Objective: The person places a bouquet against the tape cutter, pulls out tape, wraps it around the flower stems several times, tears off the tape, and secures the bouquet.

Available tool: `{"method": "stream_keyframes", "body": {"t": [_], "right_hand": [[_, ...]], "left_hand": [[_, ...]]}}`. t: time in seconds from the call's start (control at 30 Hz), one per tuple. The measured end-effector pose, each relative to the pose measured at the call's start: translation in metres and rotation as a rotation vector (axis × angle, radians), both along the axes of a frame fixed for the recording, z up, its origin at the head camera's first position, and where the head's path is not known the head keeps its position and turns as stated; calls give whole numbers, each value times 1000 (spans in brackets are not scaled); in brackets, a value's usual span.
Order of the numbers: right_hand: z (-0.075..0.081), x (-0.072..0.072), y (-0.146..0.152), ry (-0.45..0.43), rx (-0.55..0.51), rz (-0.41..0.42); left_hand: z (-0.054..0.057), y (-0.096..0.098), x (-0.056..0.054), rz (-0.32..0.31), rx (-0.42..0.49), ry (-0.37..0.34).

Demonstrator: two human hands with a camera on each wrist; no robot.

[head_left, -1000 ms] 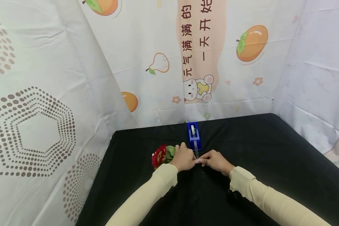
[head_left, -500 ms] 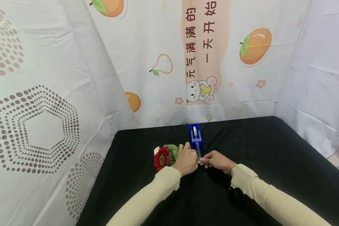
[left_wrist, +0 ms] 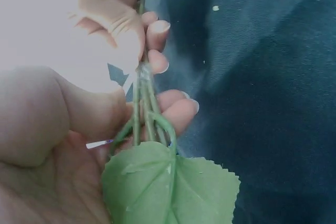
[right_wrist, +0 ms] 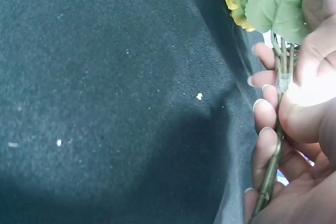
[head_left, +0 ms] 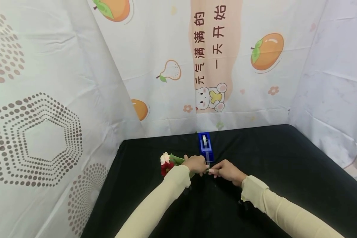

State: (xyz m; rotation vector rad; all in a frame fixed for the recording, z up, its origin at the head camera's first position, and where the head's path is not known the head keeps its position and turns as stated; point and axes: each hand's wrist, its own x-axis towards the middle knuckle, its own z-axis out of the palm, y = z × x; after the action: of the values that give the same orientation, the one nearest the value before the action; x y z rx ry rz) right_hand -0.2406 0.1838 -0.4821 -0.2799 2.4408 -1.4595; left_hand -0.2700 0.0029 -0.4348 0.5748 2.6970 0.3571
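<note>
My left hand grips a bunch of artificial flowers by its green stems, just above the leaf in the left wrist view. A red flower and a pale pink one stick out to the left. The right wrist view shows a yellow flower and a serrated leaf. My right hand pinches the stems lower down, its thumb beside clear tape wrapped round them. From the blue tape dispenser a strip of tape runs to my hands.
Black cloth covers the table, with small white specks on it. White printed curtains hang behind and at both sides. The dispenser stands near the table's back edge, just beyond my hands.
The bunch has turned in my left hand: the pale flower now shows above the red one. My left hand has rolled over, knuckles lower; the right has stayed close by.
</note>
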Motion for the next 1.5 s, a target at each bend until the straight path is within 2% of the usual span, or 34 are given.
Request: {"method": "stream_keyframes", "body": {"t": [0.07,0.17,0.33,0.47,0.63,0.87,0.97,1.1,1.23,1.37,1.5], "right_hand": [[-1,0,0,11,16,-9],[-3,-1,0,43,58,-18],[-7,-3,3,100,92,-34],[-7,-4,2,116,84,-27],[-7,-6,2,83,102,-15],[-4,-9,1,25,127,-12],[-4,-8,1,2,119,11],[-5,-7,1,-7,105,48],[-5,-7,1,5,77,51],[-4,-9,1,11,62,35],[-6,-11,2,27,56,36]], "left_hand": [[0,0,1,17,2,-13],[-2,0,4,28,4,8],[-7,2,6,81,33,89],[-12,3,6,91,41,165],[-20,2,7,66,22,281],[-27,2,13,15,-7,477],[-30,2,15,-9,-21,536],[-35,2,18,-32,-9,566],[-38,2,19,-56,31,601],[-38,2,19,-76,20,645],[-33,1,18,-99,-6,631]]}}
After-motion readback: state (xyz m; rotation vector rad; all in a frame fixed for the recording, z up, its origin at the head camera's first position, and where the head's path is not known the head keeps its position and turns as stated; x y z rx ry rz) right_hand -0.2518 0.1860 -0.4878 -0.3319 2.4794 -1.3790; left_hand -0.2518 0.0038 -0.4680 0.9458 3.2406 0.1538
